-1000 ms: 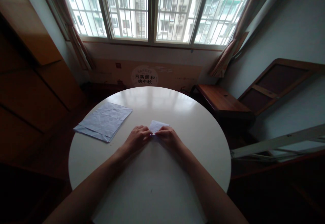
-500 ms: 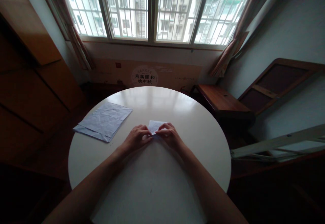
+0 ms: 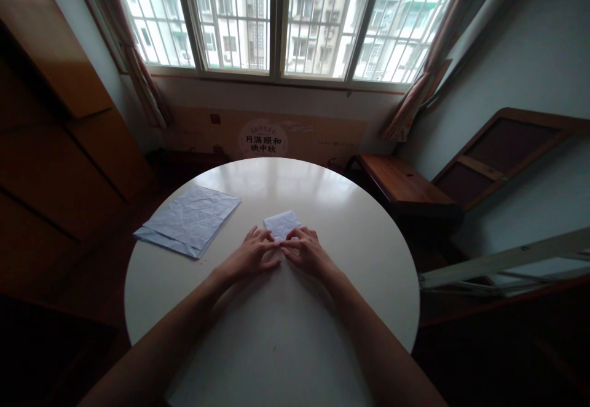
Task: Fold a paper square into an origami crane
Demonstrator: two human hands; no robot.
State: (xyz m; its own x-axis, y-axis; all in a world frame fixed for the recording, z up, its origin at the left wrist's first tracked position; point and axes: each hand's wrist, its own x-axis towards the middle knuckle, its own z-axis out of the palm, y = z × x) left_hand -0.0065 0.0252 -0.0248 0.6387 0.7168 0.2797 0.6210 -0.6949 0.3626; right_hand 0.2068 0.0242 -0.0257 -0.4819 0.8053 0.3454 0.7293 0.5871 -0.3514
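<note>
A small folded sheet of white paper [image 3: 281,224] lies in the middle of the white round table [image 3: 276,333], its far part showing beyond my fingers. My left hand [image 3: 253,251] pinches its near edge from the left, with the thumb lower and nearer to me. From the other side, my right hand [image 3: 304,249] has finger and thumb closed on the same near edge. The two hands' fingertips almost meet there, and they hide that edge of the paper.
Several creased paper sheets [image 3: 191,216] lie stacked at the table's left. Behind the table stand a printed carton [image 3: 322,133] and a barred window. To the right are a low wooden stool or bench [image 3: 401,176] and a wood-framed panel [image 3: 500,149] against the wall.
The folded paper has turned slightly, and more of it shows to the left. My left hand's fingers have spread a little, its thumb now lower. The stack stays put.
</note>
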